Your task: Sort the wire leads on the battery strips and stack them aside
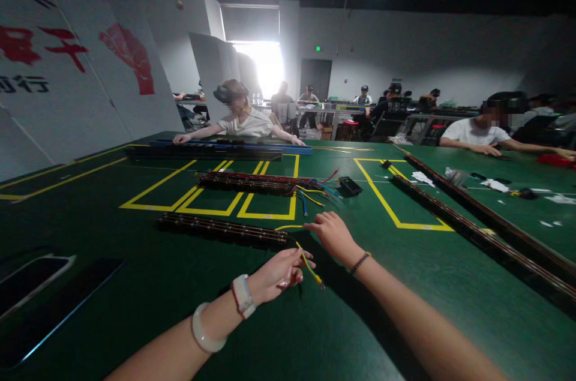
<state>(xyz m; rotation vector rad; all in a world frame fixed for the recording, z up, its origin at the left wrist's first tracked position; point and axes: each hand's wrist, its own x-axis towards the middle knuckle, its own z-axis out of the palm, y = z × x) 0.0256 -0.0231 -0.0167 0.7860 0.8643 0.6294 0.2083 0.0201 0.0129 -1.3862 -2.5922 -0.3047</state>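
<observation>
My left hand pinches a yellow wire that runs from the right end of a long dark terminal strip lying on the green table. My right hand lies just beyond it with fingers stretched toward the strip's end and another yellow wire. A second strip with red, yellow and blue wires sits farther back inside yellow floor-tape boxes.
A small black device lies by the second strip. Long dark rails run diagonally at the right. A blue rail lies before a seated person opposite; another person sits at the right. Dark flat panels rest at the near left.
</observation>
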